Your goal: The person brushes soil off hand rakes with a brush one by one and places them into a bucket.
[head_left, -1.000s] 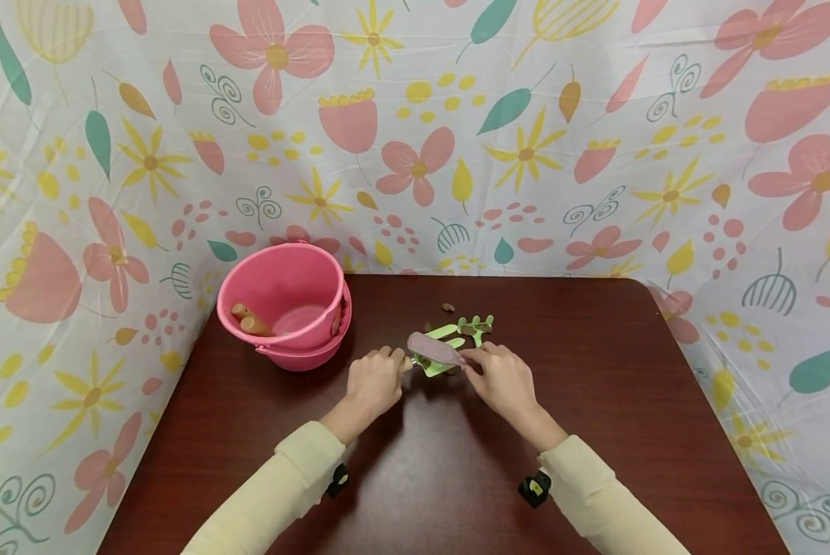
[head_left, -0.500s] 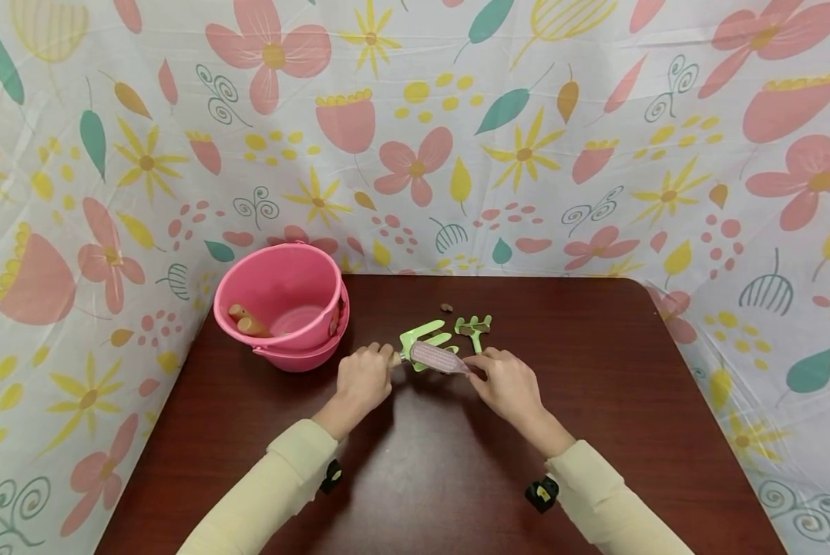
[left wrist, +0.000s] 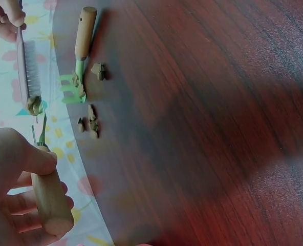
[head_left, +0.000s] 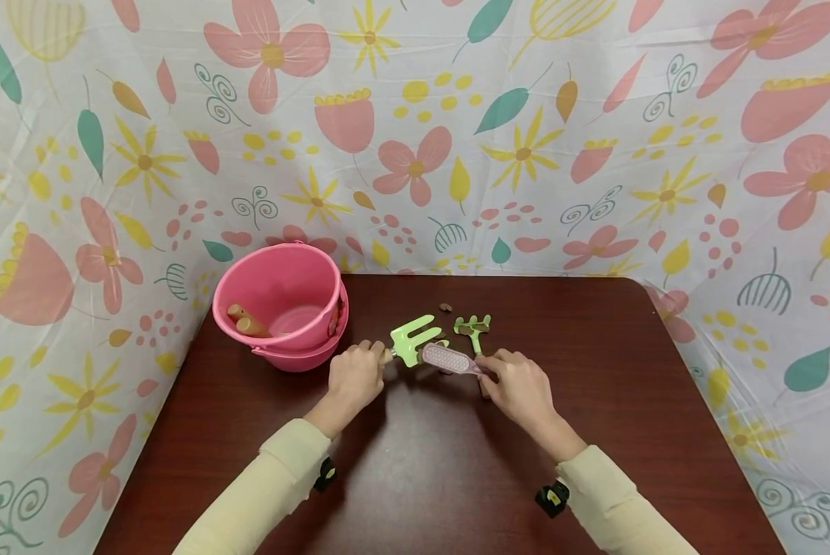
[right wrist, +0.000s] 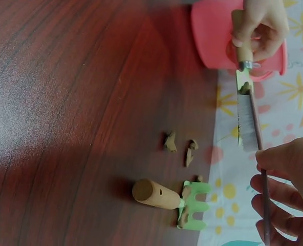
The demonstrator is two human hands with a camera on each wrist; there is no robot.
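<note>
My left hand grips the wooden handle of a small green garden fork, its tines pointing right. In my right hand is a brush with a mauve back and white bristles, held by its thin handle. The bristles face down and the brush's tip lies close to the fork head. A brown clay-like lump sits between bristles and fork in the left wrist view. On the table lies a green hand rake with a wooden handle and brown smears on its tines.
Two stacked pink buckets stand at the back left, with wooden handles inside the upper one. Several brown lumps lie on the dark wooden table near the rake. A flowered cloth hangs behind the table.
The fork and my left hand have moved left, so more of the fork head shows beside the brush. My right hand and the brush have shifted slightly right and down.
</note>
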